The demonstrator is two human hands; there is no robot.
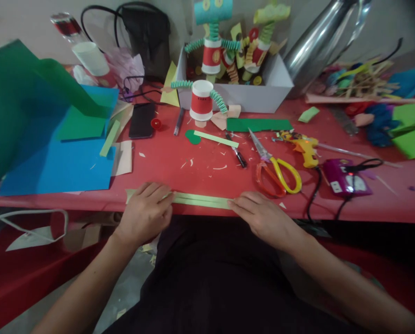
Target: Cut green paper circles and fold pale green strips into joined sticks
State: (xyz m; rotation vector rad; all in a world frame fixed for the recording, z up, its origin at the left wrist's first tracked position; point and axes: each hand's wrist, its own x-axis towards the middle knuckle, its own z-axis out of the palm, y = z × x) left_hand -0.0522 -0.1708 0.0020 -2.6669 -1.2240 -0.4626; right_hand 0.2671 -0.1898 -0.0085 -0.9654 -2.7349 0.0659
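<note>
A long pale green paper strip (200, 200) lies along the front edge of the red table, with a lengthwise line down its middle. My left hand (147, 211) grips its left part with curled fingers, and a bit of the strip sticks out past that hand. At the right end, the fingers of my right hand (261, 217) are pressed together on the paper. Beyond the strip are scattered paper scraps, a shorter pale green strip (216, 138), a black pen (240, 157) and scissors (277, 169) with one red and one yellow handle.
A red and white paper cup (202, 103) with folded green arms stands before a white box (252, 98) of similar figures. To the right lie a yellow glue gun (305, 147) and a purple device (345, 178) with cords. Blue card (43, 167) and a phone (141, 121) lie left.
</note>
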